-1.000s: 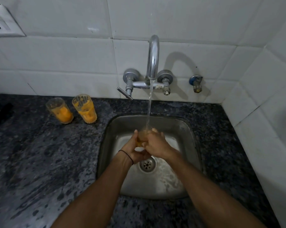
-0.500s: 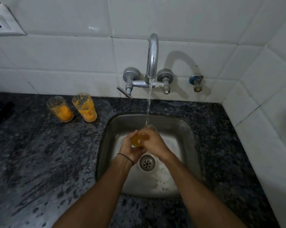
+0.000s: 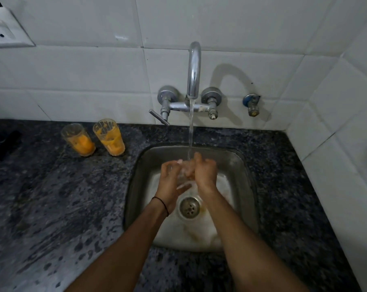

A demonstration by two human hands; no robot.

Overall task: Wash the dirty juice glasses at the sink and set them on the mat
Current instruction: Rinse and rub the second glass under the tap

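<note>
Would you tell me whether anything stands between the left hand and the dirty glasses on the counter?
Nothing visible: only sink rim and counter lie between the left hand and those glasses. It and the right hand hold another glass.

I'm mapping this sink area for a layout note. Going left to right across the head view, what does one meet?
Wall socket → first dirty juice glass → second dirty juice glass → left hand, gripping a clear glass → right hand → blue-capped wall valve.
</note>
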